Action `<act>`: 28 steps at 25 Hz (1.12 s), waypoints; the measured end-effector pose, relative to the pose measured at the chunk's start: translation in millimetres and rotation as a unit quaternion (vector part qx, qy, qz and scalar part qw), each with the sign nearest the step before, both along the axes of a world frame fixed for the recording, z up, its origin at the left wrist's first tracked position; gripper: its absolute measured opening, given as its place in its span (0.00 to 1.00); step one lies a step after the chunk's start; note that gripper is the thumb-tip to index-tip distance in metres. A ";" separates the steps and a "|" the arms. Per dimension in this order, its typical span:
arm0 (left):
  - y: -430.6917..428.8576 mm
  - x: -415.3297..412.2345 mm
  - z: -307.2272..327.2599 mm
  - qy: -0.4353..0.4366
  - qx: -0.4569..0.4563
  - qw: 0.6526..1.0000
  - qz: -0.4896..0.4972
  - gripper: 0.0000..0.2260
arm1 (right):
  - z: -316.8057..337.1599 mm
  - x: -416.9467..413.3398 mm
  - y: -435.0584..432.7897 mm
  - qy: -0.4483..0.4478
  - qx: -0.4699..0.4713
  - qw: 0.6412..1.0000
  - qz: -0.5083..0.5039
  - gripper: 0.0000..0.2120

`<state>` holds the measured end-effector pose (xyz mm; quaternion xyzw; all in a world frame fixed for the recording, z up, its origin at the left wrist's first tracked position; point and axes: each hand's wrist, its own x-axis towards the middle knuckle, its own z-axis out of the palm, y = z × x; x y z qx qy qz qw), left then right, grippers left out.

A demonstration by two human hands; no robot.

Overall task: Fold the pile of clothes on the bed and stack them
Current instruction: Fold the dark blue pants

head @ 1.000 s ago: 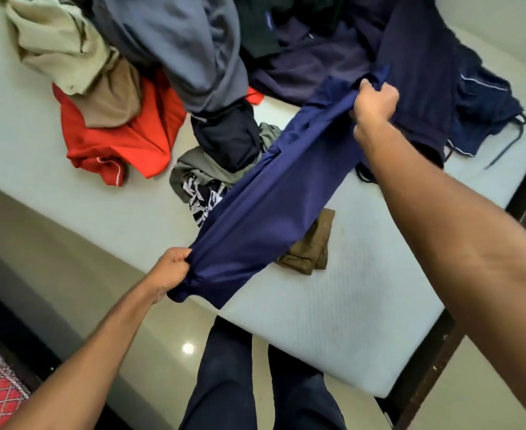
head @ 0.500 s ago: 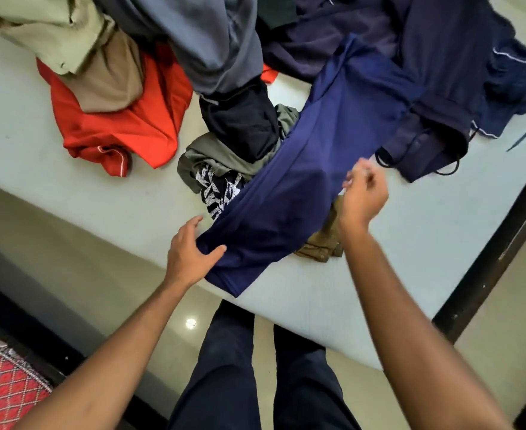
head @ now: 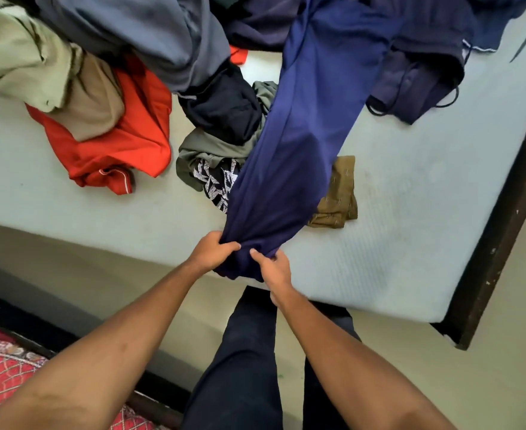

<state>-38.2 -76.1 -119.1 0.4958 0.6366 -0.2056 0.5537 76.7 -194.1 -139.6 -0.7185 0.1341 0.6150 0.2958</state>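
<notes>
Both hands meet at one end: left hand (head: 212, 251) and right hand (head: 275, 271), each grip curled tight, bunch the near hem of the navy blue garment (head: 302, 128) at the bed (head: 410, 243) edge, probably to draw it straight off the pile (head: 162, 41) for folding. Count: one garment held, one red shirt (head: 122, 144), one brown piece (head: 337, 200); the rest is too tangled to number
</notes>
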 end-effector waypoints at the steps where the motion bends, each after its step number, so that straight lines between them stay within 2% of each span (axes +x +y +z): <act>1: -1.9 -2.3 3.4 -0.009 -0.018 0.998 0.052 0.03 | 2.1 -1.7 0.4 0.016 0.002 1.000 0.003 0.12; 2: -3.5 -5.9 5.7 -0.017 -0.027 0.996 0.080 0.02 | 5.0 -3.6 -1.9 0.021 0.006 1.000 0.003 0.09; 4: -11.3 -12.9 15.7 -0.041 -0.021 0.997 0.062 0.05 | 17.2 -3.3 -13.4 -0.003 0.021 1.000 -0.002 0.08; 8: -37.0 -24.2 43.3 -0.085 0.092 0.991 0.042 0.16 | 41.2 1.6 -46.0 -0.040 0.073 0.996 0.009 0.15; 11: -51.9 -22.3 71.6 -0.126 0.131 0.981 0.069 0.21 | 75.7 9.8 -62.1 -0.078 0.119 0.990 0.021 0.30; 12: -55.6 -20.8 84.0 -0.145 0.144 0.977 0.064 0.22 | 89.6 13.9 -65.2 -0.105 0.144 0.983 0.034 0.30; 13: -57.5 -19.9 94.4 -0.162 0.148 0.974 0.058 0.23 | 96.9 17.4 -66.3 -0.110 0.164 0.979 0.045 0.26; 14: -56.5 -19.5 105.2 -0.167 0.137 0.975 0.055 0.21 | 103.8 20.7 -66.0 -0.092 0.177 0.979 0.047 0.20; 16: -50.0 -11.6 127.4 -0.189 0.089 0.973 0.098 0.15 | 121.1 31.6 -60.4 -0.026 0.192 0.981 0.008 0.18; 18: -34.7 4.9 149.9 -0.185 0.022 0.960 0.208 0.11 | 137.0 49.9 -57.3 0.073 0.235 0.969 -0.030 0.29; 19: -23.4 14.9 161.5 -0.174 -0.009 0.950 0.259 0.11 | 142.7 60.9 -56.3 0.088 0.260 0.962 -0.013 0.34; 22: 19.4 45.9 188.5 -0.198 -0.110 0.917 0.327 0.18 | 153.9 94.3 -41.6 0.056 0.321 0.942 0.087 0.38; 24: 50.1 71.2 198.8 -0.229 -0.160 0.893 0.354 0.22 | 152.5 114.4 -21.1 0.006 0.320 0.940 0.122 0.33; 26: 87.8 107.5 202.8 -0.250 -0.178 0.884 0.352 0.22 | 153.4 139.8 15.0 -0.058 0.273 0.956 0.088 0.25; 28: 129.5 152.6 198.5 -0.275 -0.182 0.882 0.337 0.21 | 150.0 170.9 63.0 -0.079 0.225 0.971 0.013 0.15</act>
